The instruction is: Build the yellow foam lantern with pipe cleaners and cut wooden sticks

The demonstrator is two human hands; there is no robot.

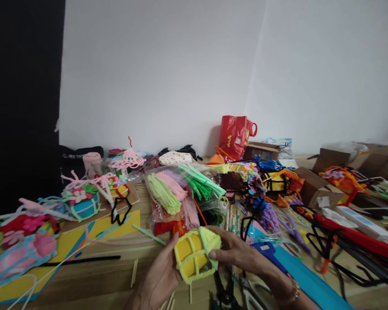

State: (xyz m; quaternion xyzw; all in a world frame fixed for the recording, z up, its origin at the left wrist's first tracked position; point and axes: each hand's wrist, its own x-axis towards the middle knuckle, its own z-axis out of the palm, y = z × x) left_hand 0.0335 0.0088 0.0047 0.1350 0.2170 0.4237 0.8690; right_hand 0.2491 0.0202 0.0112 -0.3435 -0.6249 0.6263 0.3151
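Both hands are on a small rounded craft of yellow card [185, 255] with a grid of lime-green pipe cleaners over it. My left hand [158, 275] cradles its left side, thumb up along the edge. From the right, my right hand [234, 250] grips the upper right part, fingers at a pale green pipe cleaner [210, 244] on the edge. A light green pipe cleaner [150, 235] lies behind my left hand. Just below the craft are black-handled pliers [225, 292] and grey scissors [254, 292], partly cut off by the frame. Thin wooden sticks [134, 272] lie nearby.
Bagged pipe cleaners [163, 193] fill the middle. Finished colourful crafts [84, 206] crowd the left, over yellow card sheets [71, 243]. A blue folder-like item [305, 271], an open cardboard box [320, 189] and black pipe-cleaner pieces [333, 254] lie right. A red bag [234, 137] stands behind.
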